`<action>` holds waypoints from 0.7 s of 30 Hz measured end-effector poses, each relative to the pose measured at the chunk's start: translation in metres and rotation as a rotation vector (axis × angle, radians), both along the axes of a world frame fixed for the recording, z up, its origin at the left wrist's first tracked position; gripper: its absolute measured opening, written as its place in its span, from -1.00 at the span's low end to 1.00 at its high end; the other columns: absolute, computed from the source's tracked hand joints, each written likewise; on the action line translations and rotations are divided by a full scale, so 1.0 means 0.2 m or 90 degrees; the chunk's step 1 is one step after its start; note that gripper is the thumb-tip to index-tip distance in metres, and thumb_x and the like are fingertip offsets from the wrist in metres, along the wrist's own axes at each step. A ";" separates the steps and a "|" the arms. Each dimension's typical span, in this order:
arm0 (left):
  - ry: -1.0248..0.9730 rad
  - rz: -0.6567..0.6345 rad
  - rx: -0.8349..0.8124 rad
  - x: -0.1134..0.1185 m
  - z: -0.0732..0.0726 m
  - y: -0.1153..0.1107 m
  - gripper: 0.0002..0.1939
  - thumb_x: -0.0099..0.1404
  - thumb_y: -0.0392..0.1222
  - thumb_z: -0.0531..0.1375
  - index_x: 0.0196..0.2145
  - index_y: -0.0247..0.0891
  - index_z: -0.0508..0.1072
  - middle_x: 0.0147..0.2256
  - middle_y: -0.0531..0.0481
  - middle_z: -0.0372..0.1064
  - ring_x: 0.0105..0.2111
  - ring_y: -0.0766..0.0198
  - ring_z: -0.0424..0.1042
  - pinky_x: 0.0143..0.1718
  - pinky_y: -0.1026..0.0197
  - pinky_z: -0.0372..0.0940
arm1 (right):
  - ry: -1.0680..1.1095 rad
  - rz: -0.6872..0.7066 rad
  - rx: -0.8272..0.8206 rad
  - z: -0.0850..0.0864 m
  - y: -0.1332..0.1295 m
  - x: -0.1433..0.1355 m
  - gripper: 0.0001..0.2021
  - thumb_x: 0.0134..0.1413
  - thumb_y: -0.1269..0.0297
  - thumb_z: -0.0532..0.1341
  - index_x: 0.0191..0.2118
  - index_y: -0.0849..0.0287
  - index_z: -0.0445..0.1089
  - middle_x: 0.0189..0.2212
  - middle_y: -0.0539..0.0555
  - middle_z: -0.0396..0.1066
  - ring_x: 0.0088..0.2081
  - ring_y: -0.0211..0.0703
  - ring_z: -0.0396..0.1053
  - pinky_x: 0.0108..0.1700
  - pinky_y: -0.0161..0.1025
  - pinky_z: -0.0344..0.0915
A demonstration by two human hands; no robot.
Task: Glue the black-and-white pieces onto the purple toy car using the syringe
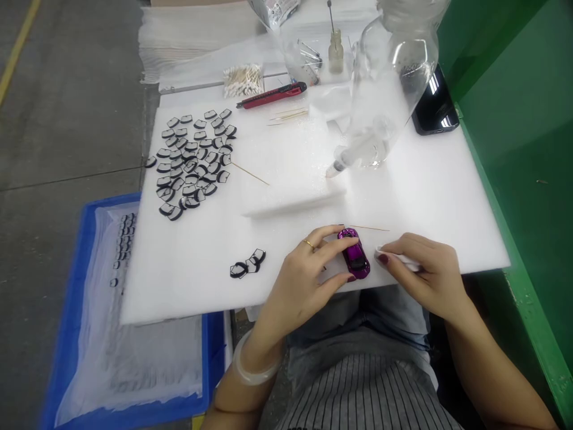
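A shiny purple toy car (356,255) rests on the white foam board near its front edge. My left hand (301,272) grips it, with the fingers at its far end and roof and the thumb at its near end. Just right of the car, my right hand (430,269) pinches a white piece (408,260) that looks like folded cloth or tissue; its tip is apart from the car. Left of my left hand lie a few small clear parts with black edges (248,264). A thin wooden stick (369,227) lies beyond the car.
Many black-edged clear parts (192,161) spread over the board's left. Behind are a red utility knife (271,95), cotton swabs (243,80), a small bottle (335,52), a large clear jar (380,71) and a phone (435,104). A blue crate (67,334) stands lower left; a green wall (528,119) is right.
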State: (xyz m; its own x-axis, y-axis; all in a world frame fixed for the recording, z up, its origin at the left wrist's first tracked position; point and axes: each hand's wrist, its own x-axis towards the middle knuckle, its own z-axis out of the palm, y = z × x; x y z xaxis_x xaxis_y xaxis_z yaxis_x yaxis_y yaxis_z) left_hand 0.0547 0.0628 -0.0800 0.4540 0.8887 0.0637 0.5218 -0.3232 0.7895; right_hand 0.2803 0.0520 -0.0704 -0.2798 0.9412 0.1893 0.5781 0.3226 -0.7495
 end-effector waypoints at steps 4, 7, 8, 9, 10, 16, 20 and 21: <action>0.024 0.063 0.056 0.05 -0.02 -0.03 -0.45 0.20 -0.15 0.39 0.13 -0.08 0.38 0.01 -0.06 0.28 -0.24 0.25 0.42 -0.16 0.12 0.45 | -0.073 -0.051 0.188 -0.04 -0.05 0.01 -0.78 0.20 0.51 0.21 -0.08 0.17 0.48 -0.40 0.05 0.41 -0.48 -0.32 0.33 -0.53 -0.36 0.22; 0.064 0.112 0.099 0.09 -0.04 -0.05 -0.46 0.17 -0.06 0.41 0.08 -0.12 0.40 -0.09 -0.04 0.28 -0.30 0.27 0.38 -0.31 0.19 0.41 | -0.144 -0.025 0.259 -0.07 -0.07 0.01 -0.77 0.18 0.46 0.23 -0.06 0.14 0.49 -0.33 0.09 0.42 -0.45 -0.30 0.37 -0.50 -0.35 0.27; 0.077 0.126 0.109 0.09 -0.04 -0.05 -0.48 0.17 -0.03 0.40 0.06 -0.12 0.41 -0.12 -0.03 0.28 -0.32 0.27 0.37 -0.34 0.21 0.38 | -0.160 -0.008 0.272 -0.08 -0.07 0.00 -0.78 0.18 0.43 0.23 -0.07 0.12 0.50 -0.31 0.09 0.43 -0.43 -0.28 0.38 -0.49 -0.34 0.29; 0.087 0.135 0.116 0.10 -0.05 -0.06 -0.51 0.18 -0.01 0.39 0.03 -0.13 0.42 -0.14 -0.02 0.28 -0.33 0.28 0.36 -0.37 0.22 0.36 | -0.170 0.008 0.277 -0.09 -0.07 -0.01 -0.79 0.18 0.40 0.23 -0.08 0.10 0.51 -0.29 0.09 0.43 -0.42 -0.27 0.39 -0.47 -0.33 0.30; 0.095 0.140 0.120 0.11 -0.05 -0.06 -0.53 0.19 0.01 0.38 0.02 -0.12 0.43 -0.15 -0.01 0.28 -0.35 0.29 0.35 -0.38 0.23 0.35 | -0.174 0.018 0.274 -0.09 -0.07 -0.02 -0.79 0.18 0.38 0.23 -0.09 0.09 0.52 -0.27 0.09 0.43 -0.40 -0.26 0.39 -0.46 -0.32 0.31; 0.095 0.147 0.123 0.11 -0.05 -0.05 -0.50 0.15 0.09 0.39 -0.02 -0.10 0.43 -0.15 -0.02 0.28 -0.33 0.27 0.37 -0.35 0.23 0.36 | -0.158 -0.033 0.162 0.01 -0.03 0.01 -0.83 0.24 0.38 0.20 -0.13 0.13 0.53 -0.26 0.09 0.42 -0.51 -0.36 0.28 -0.53 -0.33 0.25; 0.049 0.147 0.091 0.10 -0.04 -0.05 -0.57 0.18 0.00 0.39 -0.02 -0.09 0.46 -0.16 -0.01 0.30 -0.33 0.28 0.38 -0.33 0.23 0.39 | -0.104 -0.146 0.212 0.12 0.05 0.12 -0.79 0.17 0.46 0.25 -0.12 0.03 0.50 -0.32 0.02 0.48 -0.44 -0.27 0.36 -0.50 -0.28 0.24; 0.042 0.154 0.081 0.11 -0.04 -0.05 -0.61 0.20 -0.06 0.38 -0.03 -0.09 0.46 -0.16 0.00 0.30 -0.34 0.30 0.37 -0.32 0.22 0.39 | -0.131 -0.188 0.242 0.14 0.08 0.15 -0.77 0.17 0.45 0.26 -0.09 0.03 0.49 -0.30 0.03 0.50 -0.38 -0.20 0.39 -0.43 -0.23 0.29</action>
State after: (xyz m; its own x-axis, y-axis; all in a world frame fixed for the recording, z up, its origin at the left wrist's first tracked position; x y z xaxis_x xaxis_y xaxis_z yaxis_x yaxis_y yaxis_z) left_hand 0.0762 0.0532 -0.0880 0.2366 0.9584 0.1599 0.6445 -0.2780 0.7123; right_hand 0.3099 0.0673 -0.0422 -0.0800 0.8615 0.5015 0.8089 0.3501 -0.4724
